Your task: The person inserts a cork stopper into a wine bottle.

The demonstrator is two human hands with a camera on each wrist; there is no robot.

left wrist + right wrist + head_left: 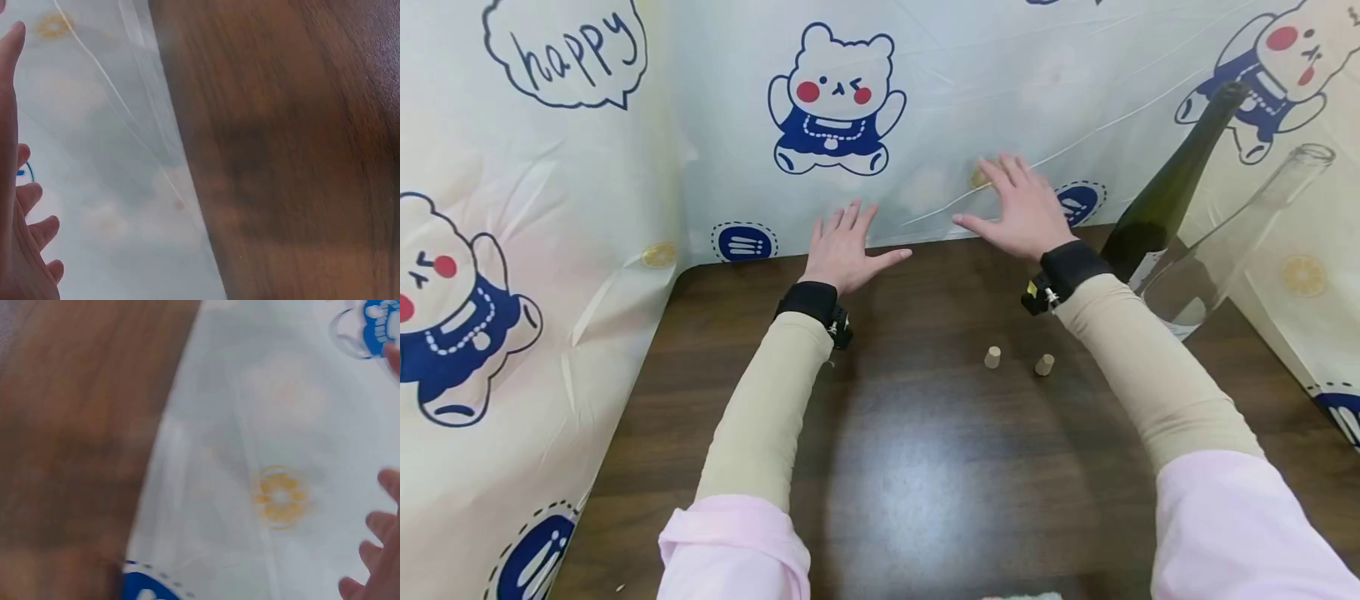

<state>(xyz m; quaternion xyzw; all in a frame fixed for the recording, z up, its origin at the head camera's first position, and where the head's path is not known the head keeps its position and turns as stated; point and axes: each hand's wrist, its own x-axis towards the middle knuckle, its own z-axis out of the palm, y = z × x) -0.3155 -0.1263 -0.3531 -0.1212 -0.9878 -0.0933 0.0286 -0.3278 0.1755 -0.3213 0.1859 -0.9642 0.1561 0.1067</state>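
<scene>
Wood-grain table [917,433] below, left hand [844,252] and right hand [1024,210] splayed, empty; green glass bottle [1171,182] looks slippery, breakable, best gripped mid-neck!

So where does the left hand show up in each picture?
Head: left hand, slightly above and left of centre.
Left wrist: along the left edge, partly cut off.
Right wrist: not in it.
Shared landmark: where the brown table borders the pale sheet.

Screened-off nook, room type unclear, cartoon-bear sheeting [722,158] round a wood-grain table [917,467]
</scene>
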